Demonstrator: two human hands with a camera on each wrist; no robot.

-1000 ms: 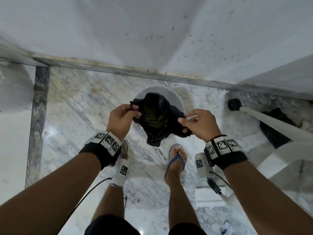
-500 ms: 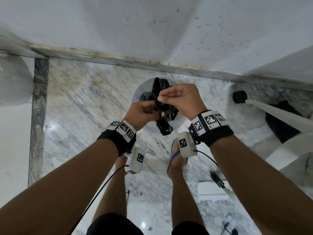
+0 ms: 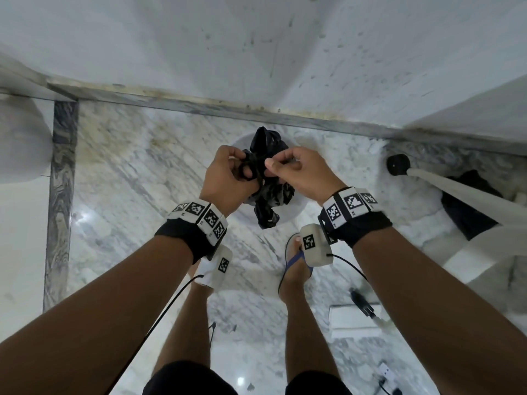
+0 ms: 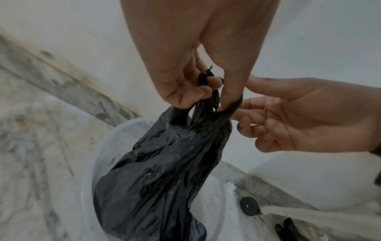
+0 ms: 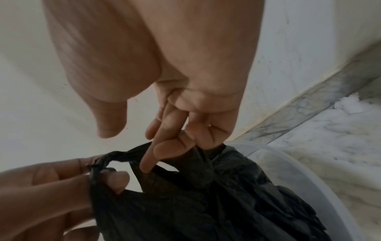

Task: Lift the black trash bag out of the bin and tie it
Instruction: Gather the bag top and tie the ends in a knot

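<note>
The black trash bag (image 3: 268, 206) hangs in the air above the round white bin (image 3: 236, 143), which stands on the marble floor by the wall. My left hand (image 3: 233, 172) pinches the bag's twisted handles (image 4: 208, 97) at the top. My right hand (image 3: 288, 169) is close beside it, with its forefinger poked through a loop of the bag (image 5: 123, 161) and the other fingers curled on a gathered handle (image 5: 204, 156). In the left wrist view the bag (image 4: 164, 179) sags full over the bin's rim (image 4: 92, 163). The bag's bottom is hidden.
A white pole with a black foot (image 3: 397, 165) slants in from the right, with a dark bundle (image 3: 467, 209) behind it. My feet in blue sandals (image 3: 296, 260) stand just before the bin. A white block (image 3: 353, 320) lies on the floor at the right.
The hands, which held the bag's mouth spread wide a second ago, have come together at its top. The handles are now twisted and looped between the fingers.
</note>
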